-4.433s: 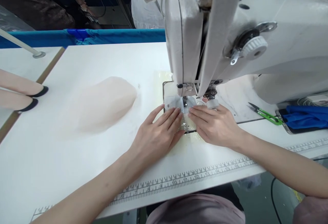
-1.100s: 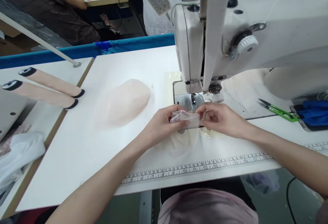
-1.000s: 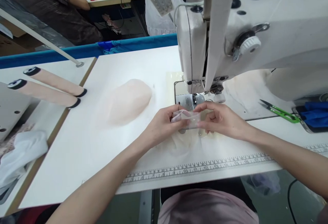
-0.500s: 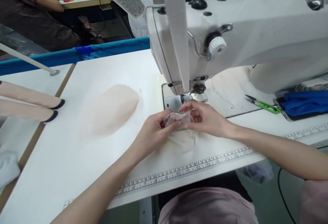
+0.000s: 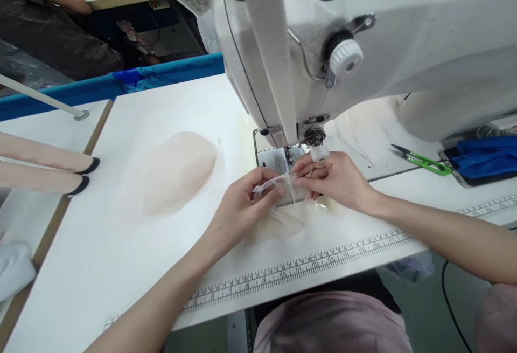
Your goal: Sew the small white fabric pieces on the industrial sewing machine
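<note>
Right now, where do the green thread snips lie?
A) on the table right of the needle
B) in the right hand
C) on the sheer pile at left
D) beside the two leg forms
A: the green thread snips lie on the table, right of the right hand.

your left hand [image 5: 241, 208] sits near centre, knuckles up, thumb and fingers pinched together at their tips, forearm running back to the near left. your right hand [image 5: 333, 179] is just right of it, fingers curled and pinched toward the left one, forearm stretching to the near right.
</note>
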